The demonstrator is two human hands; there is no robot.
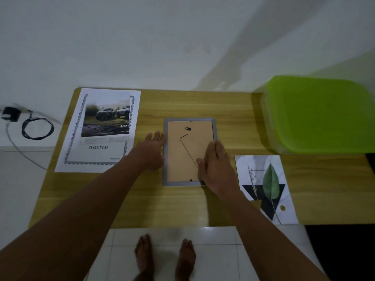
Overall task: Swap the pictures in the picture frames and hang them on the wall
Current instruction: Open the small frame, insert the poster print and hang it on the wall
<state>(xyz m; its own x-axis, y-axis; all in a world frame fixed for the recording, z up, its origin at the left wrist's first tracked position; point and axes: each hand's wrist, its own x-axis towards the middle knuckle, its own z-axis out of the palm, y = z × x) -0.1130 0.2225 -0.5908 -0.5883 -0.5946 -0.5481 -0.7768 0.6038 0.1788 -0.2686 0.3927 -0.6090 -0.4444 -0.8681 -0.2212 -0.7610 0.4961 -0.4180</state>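
Flat, open left hand [151,152] steadies the edge of the face-down grey picture frame [165,159]; flat right hand [218,167] presses its brown backing [182,155], likely seating it.

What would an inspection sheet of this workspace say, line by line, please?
Surface: wooden table, grain visible.
Job's things: picture frame lies back up in the middle; truck print to its left; leaf print to its right.
Clutter: green plastic box at the far right.
Hands: left hand touches the frame's left edge, fingers straight; right hand rests flat on its right side.
Cables: black charger with a coiled cable, left of the table.
Surroundings: white wall behind; tiled floor and bare feet in front.
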